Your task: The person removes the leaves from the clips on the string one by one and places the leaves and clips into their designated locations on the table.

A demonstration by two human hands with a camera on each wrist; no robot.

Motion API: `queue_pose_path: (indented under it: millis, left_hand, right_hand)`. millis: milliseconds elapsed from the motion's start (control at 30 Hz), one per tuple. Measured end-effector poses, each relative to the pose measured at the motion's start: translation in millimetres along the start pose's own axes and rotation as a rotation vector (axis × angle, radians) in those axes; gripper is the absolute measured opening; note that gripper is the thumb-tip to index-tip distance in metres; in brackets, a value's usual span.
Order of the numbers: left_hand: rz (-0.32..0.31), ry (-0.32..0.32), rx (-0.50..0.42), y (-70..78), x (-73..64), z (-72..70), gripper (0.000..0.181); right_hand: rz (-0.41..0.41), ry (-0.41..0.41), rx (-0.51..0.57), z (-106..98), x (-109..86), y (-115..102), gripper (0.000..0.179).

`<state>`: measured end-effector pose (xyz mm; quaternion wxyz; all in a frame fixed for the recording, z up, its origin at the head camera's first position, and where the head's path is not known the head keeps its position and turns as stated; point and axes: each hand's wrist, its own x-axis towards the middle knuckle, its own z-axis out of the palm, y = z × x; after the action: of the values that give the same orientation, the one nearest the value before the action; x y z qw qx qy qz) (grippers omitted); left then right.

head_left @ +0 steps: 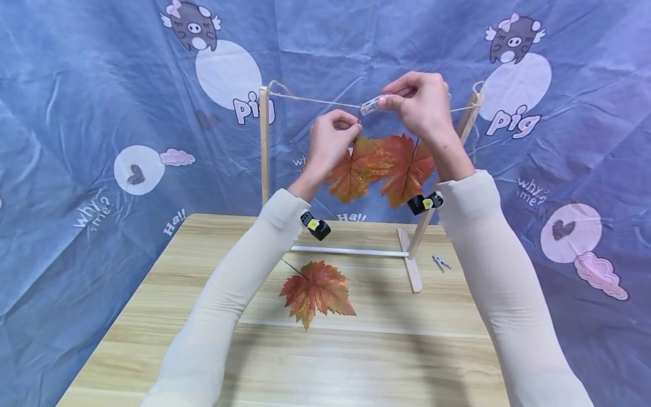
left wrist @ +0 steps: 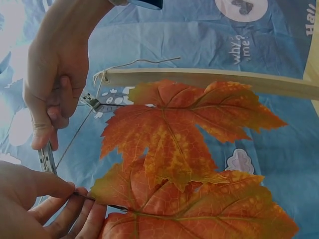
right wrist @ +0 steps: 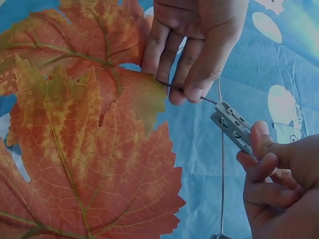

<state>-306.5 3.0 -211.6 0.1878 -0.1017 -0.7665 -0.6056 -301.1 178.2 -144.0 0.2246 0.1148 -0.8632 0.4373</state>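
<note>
My left hand (head_left: pixel 333 138) pinches the thin dark stem of an orange-red maple leaf (head_left: pixel 351 172) just below the string (head_left: pixel 315 102). Between thumb and fingers, my right hand (head_left: pixel 422 104) grips a grey clothespin (right wrist: pixel 234 127); its front end is at the string and the stem's tip in the right wrist view. Whether its jaws have closed on both is unclear. Beside it a second maple leaf (head_left: pixel 407 169) hangs from the string by another clothespin (left wrist: pixel 91 101), partly overlapping the first leaf. A third maple leaf (head_left: pixel 317 288) lies on the table.
The string runs between two wooden posts (head_left: pixel 264 147) joined by a low white bar (head_left: pixel 351 251). A wooden foot (head_left: pixel 413 271) supports the right side. Another clothespin (head_left: pixel 441 263) lies on the wooden table (head_left: pixel 325 362) at right. A patterned blue cloth (head_left: pixel 102 85) hangs behind.
</note>
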Motion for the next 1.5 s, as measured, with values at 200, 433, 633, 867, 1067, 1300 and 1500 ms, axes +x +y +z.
queue_pose_path:
  millis: [200,433,633,867,1067,1300,1500]
  left_hand:
    - [0.015,0.006,-0.025,-0.7,0.0,-3.6,0.009]
    - [0.005,0.014,-0.035,-1.8,1.1,-7.9,0.010]
    - [0.010,0.024,-0.040,-3.7,-1.4,-12.8,0.012]
    - [0.019,0.026,-0.063,-5.2,-4.0,-19.1,0.012]
    - [-0.003,0.032,-0.077,-9.5,-4.6,-23.6,0.006]
    - [-0.037,0.006,-0.146,-17.7,-5.1,-31.7,0.007]
    - [-0.055,-0.016,-0.201,-24.1,-5.2,-39.4,0.007]
  right_hand:
    - [-0.016,0.042,0.037,-2.3,3.6,-0.4,0.025]
    - [-0.013,0.066,0.123,-7.9,3.3,1.3,0.024]
    - [0.024,0.037,0.145,-13.7,-1.1,3.7,0.030]
    - [0.009,-0.026,0.208,-17.5,-7.4,9.0,0.035]
    - [0.009,-0.042,0.215,-18.9,-12.8,14.9,0.036]
    - [-0.020,-0.042,0.238,-19.8,-19.4,21.9,0.032]
    - [-0.067,-0.047,0.251,-21.0,-23.7,27.3,0.034]
